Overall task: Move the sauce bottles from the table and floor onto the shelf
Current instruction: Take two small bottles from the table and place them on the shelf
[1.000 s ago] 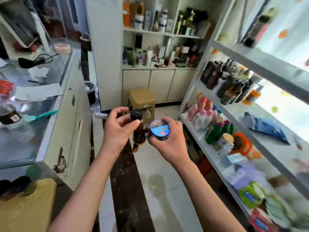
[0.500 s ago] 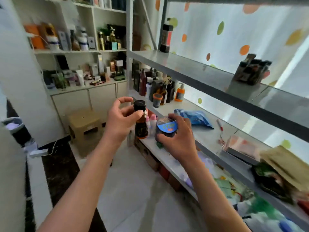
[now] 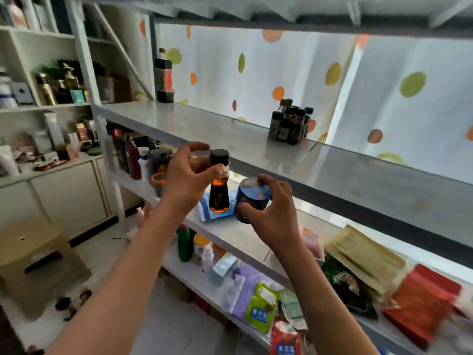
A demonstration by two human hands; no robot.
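My left hand [image 3: 189, 175] covers the neck of the amber bottle [image 3: 219, 198], label unreadable. Right hand [image 3: 271, 213] wraps the blue-lidded jar [image 3: 252, 198]; lid print blurred, contents hidden. Cluster of small dark bottles [image 3: 290, 124] on the shelf [image 3: 204, 129]: count unclear, rear ones masked. Packets [image 3: 419, 301] at lower right smeared by motion. Top shelf cut off by frame edge. Both forearms run out the bottom.
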